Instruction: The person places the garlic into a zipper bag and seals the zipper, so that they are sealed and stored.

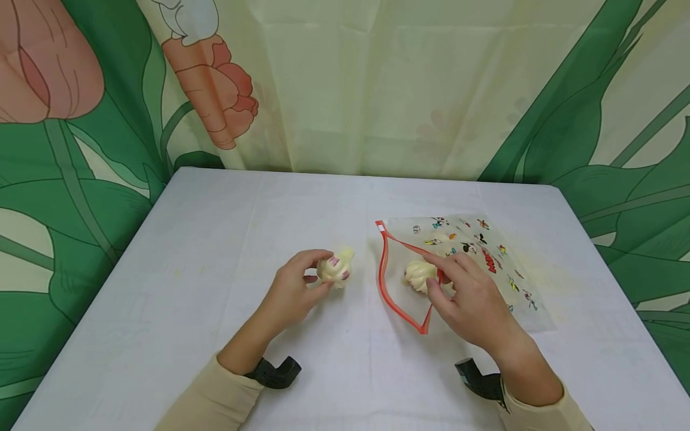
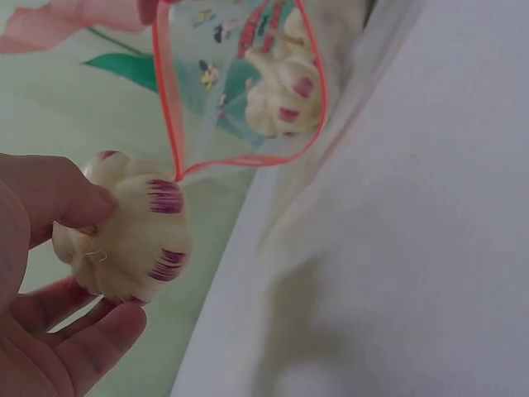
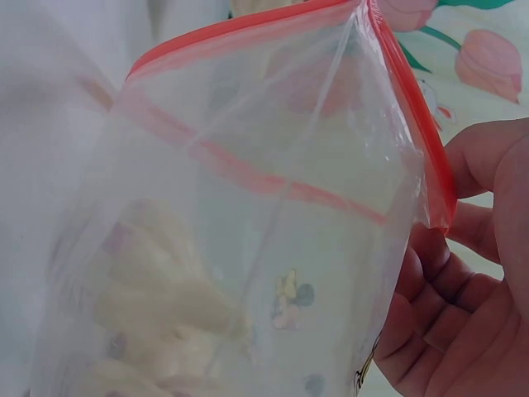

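Note:
My left hand holds a garlic bulb between thumb and fingers, just left of the bag's mouth. White with purple streaks, this bulb fills the near part of the left wrist view. A clear zip bag with a red rim and small cartoon prints lies on its side, mouth gaping towards the left hand. Inside it, near the opening, sits another garlic bulb; the left wrist view shows a further pale bulb partly hidden behind it. My right hand pinches the red rim of the bag.
A white cloth covers the table. Behind it hangs a curtain printed with tulips, leaves and a carrot. Black camera mounts are strapped to both wrists, close over the table's near part.

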The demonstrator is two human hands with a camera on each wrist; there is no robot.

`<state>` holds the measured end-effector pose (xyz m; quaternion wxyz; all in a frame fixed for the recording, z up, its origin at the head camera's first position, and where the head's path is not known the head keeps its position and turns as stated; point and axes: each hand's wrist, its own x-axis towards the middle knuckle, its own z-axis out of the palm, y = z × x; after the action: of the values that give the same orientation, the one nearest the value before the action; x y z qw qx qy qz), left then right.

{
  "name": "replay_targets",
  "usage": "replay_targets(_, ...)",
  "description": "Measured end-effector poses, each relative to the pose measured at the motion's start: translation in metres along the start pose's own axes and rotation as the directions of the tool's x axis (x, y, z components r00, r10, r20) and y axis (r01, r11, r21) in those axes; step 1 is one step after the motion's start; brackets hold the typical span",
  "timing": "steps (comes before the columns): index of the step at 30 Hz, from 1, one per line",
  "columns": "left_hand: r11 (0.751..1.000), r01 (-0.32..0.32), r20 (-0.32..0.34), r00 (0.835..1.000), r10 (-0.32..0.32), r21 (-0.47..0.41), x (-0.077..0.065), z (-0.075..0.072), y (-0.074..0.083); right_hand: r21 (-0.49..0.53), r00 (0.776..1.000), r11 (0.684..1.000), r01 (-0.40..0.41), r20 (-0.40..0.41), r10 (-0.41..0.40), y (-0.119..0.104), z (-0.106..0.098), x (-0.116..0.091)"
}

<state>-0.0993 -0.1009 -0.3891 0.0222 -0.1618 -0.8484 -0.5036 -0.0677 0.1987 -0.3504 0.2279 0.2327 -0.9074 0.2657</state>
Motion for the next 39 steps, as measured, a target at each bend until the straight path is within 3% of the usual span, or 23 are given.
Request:
replay_targets(11, 0.999, -0.029, 0.107, 0.994, 0.033, -0.036, 0.005, 0.032, 0.013, -0.027, 1.0, 1.0, -0.008, 0.009, 0.008, -0.001, -0.001, 0.0)
replay_targets(20, 0.992, -0.124, 0.167, 0.978, 0.126, -0.022, 0.014, 0.055, 0.018, -0.029, 1.0, 1.0, 0.005, 0.004, -0.005, -0.001, 0.0, 0.0)
replay_targets(24, 0.986, -0.162, 0.183, 0.971, 0.154, 0.031, 0.016, 0.06, 0.022, -0.026, 1.0, 1.0, 0.013, -0.001, -0.013, -0.001, 0.001, 0.001)
replay_targets(29, 0.98, -0.156, 0.204, 0.97, 0.13, 0.12, 0.019, 0.063, 0.028, -0.034, 1.0, 0.999, 0.023, 0.0, -0.023, 0.0, 0.001, 0.001)
replay_targets(39, 0.975, -0.108, 0.211, 0.975, 0.066, 0.196, 0.028, 0.078, 0.036, -0.028, 0.999, 0.999, 0.034, -0.005, -0.034, 0.0, 0.002, 0.001)
